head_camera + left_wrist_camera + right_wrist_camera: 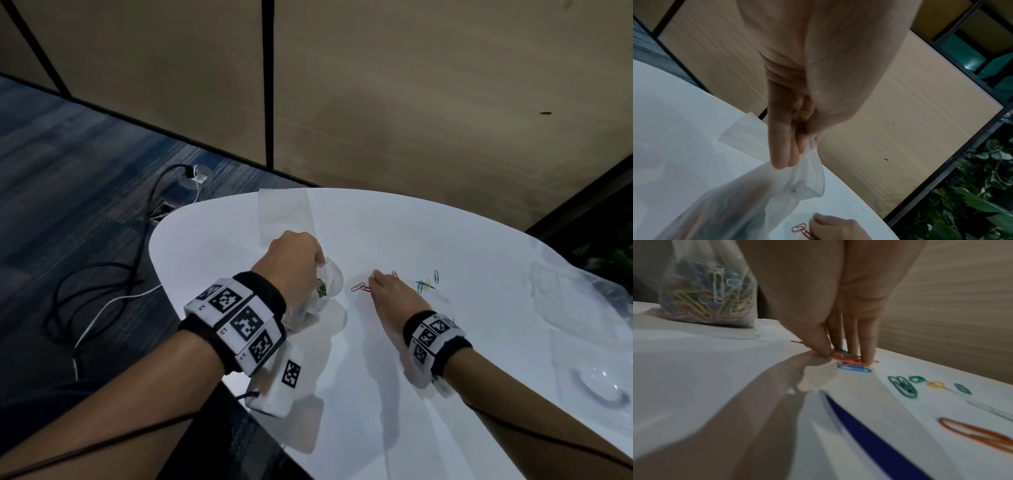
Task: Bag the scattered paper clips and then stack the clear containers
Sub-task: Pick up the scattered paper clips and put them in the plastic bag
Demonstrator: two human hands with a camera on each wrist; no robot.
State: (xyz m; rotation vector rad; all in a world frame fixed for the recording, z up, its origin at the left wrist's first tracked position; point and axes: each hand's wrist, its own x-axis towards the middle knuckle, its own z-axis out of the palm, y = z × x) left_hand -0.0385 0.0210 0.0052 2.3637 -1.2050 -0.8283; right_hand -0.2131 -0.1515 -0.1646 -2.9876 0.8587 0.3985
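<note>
Left hand [291, 260] pinching bag [709, 293] mouth, bag full of clips, resting on white surface [411, 359]. Right hand [394, 294] fingers [869, 340] pressed down, gathering red clips [846, 358]. Loose green/yellow clips [428, 282] just right. Clear containers [565, 301] far right.

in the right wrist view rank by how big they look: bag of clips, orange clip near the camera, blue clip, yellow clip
1. bag of clips
2. orange clip, though it looks large mostly through nearness to the camera
3. blue clip
4. yellow clip, seen end-on, so its real size is unsure
</note>
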